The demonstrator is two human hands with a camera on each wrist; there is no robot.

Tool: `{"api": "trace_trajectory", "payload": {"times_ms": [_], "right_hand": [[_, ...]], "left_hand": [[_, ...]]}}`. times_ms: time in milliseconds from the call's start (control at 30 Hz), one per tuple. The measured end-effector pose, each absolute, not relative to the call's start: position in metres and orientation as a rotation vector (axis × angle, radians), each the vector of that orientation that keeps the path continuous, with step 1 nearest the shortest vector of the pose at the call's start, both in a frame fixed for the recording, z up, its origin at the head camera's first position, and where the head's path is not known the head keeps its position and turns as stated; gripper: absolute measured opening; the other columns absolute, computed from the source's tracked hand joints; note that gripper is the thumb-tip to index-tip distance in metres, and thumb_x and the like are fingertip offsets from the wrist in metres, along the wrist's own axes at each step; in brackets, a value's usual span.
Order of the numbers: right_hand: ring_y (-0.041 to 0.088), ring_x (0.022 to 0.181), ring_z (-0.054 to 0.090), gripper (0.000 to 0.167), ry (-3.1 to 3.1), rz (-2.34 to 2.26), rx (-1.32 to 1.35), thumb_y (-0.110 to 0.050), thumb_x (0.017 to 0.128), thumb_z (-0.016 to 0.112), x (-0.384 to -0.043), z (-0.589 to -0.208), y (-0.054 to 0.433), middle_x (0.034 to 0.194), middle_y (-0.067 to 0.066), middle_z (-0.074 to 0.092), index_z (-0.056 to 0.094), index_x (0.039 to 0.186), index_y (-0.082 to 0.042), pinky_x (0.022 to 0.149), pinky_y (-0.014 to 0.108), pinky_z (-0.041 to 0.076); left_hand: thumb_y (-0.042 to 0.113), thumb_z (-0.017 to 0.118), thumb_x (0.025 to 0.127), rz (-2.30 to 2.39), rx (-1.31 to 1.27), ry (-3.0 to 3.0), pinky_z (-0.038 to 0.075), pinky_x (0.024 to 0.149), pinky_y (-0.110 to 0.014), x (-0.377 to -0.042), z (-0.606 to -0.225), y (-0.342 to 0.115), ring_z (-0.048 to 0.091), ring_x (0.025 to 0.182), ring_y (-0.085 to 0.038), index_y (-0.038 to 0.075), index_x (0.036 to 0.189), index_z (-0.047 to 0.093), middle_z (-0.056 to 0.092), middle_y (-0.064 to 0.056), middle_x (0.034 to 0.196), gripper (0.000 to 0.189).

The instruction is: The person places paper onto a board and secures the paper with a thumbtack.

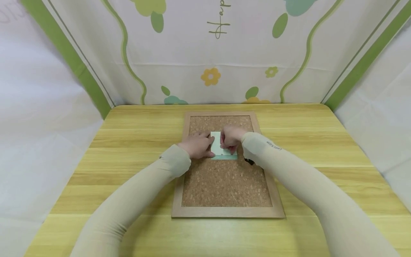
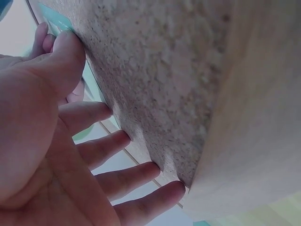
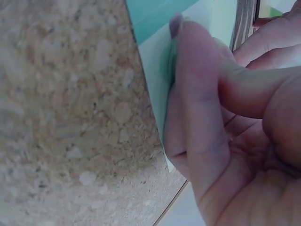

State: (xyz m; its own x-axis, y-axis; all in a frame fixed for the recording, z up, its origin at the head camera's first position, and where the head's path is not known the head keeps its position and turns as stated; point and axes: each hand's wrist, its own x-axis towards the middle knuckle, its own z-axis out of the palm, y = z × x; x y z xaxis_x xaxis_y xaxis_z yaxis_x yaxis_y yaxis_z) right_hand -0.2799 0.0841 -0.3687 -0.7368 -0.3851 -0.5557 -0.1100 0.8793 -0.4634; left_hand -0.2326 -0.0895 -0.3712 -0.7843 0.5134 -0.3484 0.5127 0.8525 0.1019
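A pale green card (image 1: 216, 142) with a teal strip along its near edge lies on a cork board (image 1: 224, 185). My left hand (image 1: 197, 144) rests at the card's left side, fingers spread. In the left wrist view, the left hand (image 2: 61, 150) has its fingertips against the cork and its thumb by the teal strip. Over the card's right part, my right hand (image 1: 232, 137) has curled fingers. Seen from the right wrist, the right hand (image 3: 207, 103) pinches a small pin-like piece (image 3: 175, 26) against the card (image 3: 150, 52). The fingers mostly hide this piece, and its exact kind is unclear.
A light wooden frame (image 1: 228, 213) borders the cork board, which lies on a yellow wood-grain table (image 1: 128, 142). Behind the table hangs a white cloth (image 1: 179, 46) with flowers and leaves. Pale sleeves cover both forearms.
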Motion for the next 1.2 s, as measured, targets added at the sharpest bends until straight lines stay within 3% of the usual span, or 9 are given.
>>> {"api": "trace_trajectory", "payload": {"times_ms": [167,400,467,567,767,1000,1200], "right_hand": [[0.016,0.057,0.064,0.010,2.393,-0.508,-0.307,-0.012,0.095,0.068,-0.281,-0.370,0.081,0.076,0.009,0.064,0.065,0.091,-0.003,0.056,0.027,0.055],[0.014,0.049,0.055,0.020,2.451,-0.357,-0.217,-0.020,0.093,0.072,-0.286,-0.374,0.075,0.062,0.008,0.060,0.066,0.094,0.000,0.045,0.024,0.047],[0.015,0.049,0.054,0.024,2.458,-0.357,-0.190,-0.020,0.092,0.073,-0.286,-0.372,0.073,0.063,0.008,0.059,0.065,0.102,0.000,0.044,0.024,0.045],[0.016,0.050,0.054,0.025,2.465,-0.342,-0.204,-0.022,0.092,0.073,-0.285,-0.370,0.072,0.063,0.009,0.060,0.065,0.101,0.000,0.044,0.025,0.045],[0.017,0.055,0.060,0.019,2.461,-0.410,-0.338,-0.020,0.093,0.073,-0.281,-0.369,0.080,0.070,0.010,0.064,0.068,0.088,-0.003,0.052,0.028,0.054],[0.021,0.065,0.063,0.018,2.514,-0.597,-0.507,-0.022,0.098,0.065,-0.275,-0.354,0.106,0.078,0.012,0.067,0.070,0.099,-0.005,0.059,0.030,0.055],[0.023,0.075,0.064,0.022,2.754,-0.700,-0.603,-0.024,0.100,0.062,-0.272,-0.328,0.143,0.090,0.011,0.069,0.072,0.105,-0.005,0.066,0.036,0.051]], "left_hand": [[0.053,0.055,0.096,0.002,0.760,2.659,0.025,0.114,-0.052,-0.234,-0.371,-0.090,0.023,0.145,-0.040,0.011,0.157,0.030,0.022,-0.017,0.161,0.078],[0.054,0.054,0.097,-0.021,0.784,2.671,0.026,0.114,-0.051,-0.237,-0.378,-0.089,0.024,0.145,-0.040,0.011,0.157,0.030,0.022,-0.017,0.161,0.078],[0.053,0.054,0.096,-0.022,0.780,2.677,0.026,0.114,-0.051,-0.237,-0.378,-0.090,0.024,0.145,-0.039,0.012,0.157,0.030,0.022,-0.016,0.161,0.077],[0.053,0.055,0.096,-0.018,0.774,2.680,0.026,0.114,-0.051,-0.237,-0.378,-0.090,0.024,0.145,-0.039,0.012,0.157,0.030,0.022,-0.016,0.161,0.078],[0.053,0.055,0.096,0.002,0.771,2.674,0.027,0.114,-0.052,-0.237,-0.379,-0.090,0.025,0.144,-0.041,0.011,0.156,0.032,0.023,-0.017,0.161,0.077],[0.058,0.052,0.096,-0.015,0.777,2.680,0.026,0.114,-0.052,-0.239,-0.383,-0.094,0.025,0.145,-0.040,0.012,0.158,0.027,0.023,-0.015,0.161,0.080],[0.051,0.057,0.097,0.173,0.778,2.744,0.025,0.113,-0.057,-0.241,-0.377,-0.110,0.019,0.147,-0.041,0.009,0.158,0.026,0.023,-0.017,0.161,0.080]]}}
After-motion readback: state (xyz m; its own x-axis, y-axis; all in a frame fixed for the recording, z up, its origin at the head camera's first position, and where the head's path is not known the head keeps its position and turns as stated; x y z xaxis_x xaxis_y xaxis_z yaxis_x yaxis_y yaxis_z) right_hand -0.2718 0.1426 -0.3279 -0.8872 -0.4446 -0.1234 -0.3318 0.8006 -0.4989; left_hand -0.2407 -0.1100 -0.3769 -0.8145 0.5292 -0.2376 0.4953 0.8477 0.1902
